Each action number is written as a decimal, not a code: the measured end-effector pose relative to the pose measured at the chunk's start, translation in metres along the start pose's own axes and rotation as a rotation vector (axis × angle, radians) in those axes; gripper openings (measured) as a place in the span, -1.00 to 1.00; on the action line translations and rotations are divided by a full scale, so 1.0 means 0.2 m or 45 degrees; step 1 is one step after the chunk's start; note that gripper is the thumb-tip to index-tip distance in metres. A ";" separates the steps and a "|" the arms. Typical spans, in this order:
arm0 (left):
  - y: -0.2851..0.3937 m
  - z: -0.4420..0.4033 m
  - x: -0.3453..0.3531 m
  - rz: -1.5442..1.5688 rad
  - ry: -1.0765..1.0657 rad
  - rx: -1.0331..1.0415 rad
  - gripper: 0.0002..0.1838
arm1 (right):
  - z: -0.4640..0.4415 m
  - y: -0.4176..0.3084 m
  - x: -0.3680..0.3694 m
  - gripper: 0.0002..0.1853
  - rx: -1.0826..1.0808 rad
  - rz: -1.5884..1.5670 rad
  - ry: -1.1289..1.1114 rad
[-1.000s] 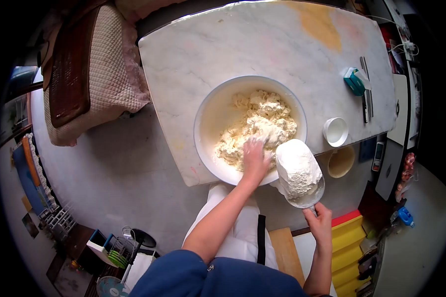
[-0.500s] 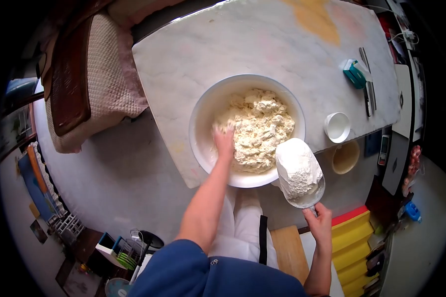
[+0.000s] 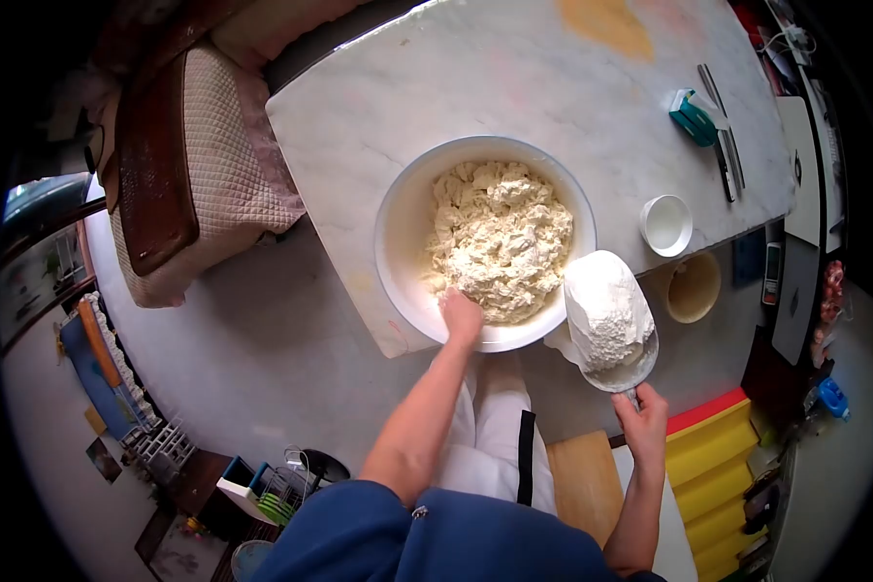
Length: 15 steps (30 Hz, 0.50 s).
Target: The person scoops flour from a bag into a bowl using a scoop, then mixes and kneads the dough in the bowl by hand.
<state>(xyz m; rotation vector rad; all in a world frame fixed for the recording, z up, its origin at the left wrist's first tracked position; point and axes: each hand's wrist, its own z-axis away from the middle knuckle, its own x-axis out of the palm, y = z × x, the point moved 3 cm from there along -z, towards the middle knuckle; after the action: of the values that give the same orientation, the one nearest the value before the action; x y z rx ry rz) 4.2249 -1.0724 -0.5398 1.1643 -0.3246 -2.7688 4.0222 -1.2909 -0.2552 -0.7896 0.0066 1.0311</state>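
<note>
A large white bowl [image 3: 390,242] with a blue-edged rim holds shaggy, crumbly dough [image 3: 504,238]. At the bowl's near left side, my left hand [image 3: 462,318] is inside, its curled fingers pressed into the lower left edge of the dough; the fingertips are partly hidden. My right hand [image 3: 642,422] is closed round the handle of a clear scoop [image 3: 640,371] heaped with white flour [image 3: 611,320]. The scoop is held level beside the bowl, its front end near the lower right rim.
A small white cup [image 3: 666,226] stands right of the bowl on the marble-look table [image 3: 339,165]. Farther right lie a teal-and-white object [image 3: 694,118], a knife [image 3: 725,175] and a metal rod [image 3: 723,121]. Below the table edge is a round container [image 3: 694,289]; a quilted-covered seat [image 3: 228,165] stands left.
My left hand has drawn back toward me along the bowl's inside, its fingers now more curled. The scoop stays in my right hand, and the whole view has shifted slightly.
</note>
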 end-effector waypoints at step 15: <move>0.29 -0.48 -0.73 -0.454 0.311 0.836 -0.66 | -0.01 0.07 -0.02 -0.85 -0.013 0.004 0.007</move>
<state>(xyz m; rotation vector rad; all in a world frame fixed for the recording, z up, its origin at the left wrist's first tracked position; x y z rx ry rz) 4.3974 -1.1152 -0.4907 1.8355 -1.1618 -2.8355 4.0093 -1.2917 -0.2626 -0.8016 0.0071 1.0324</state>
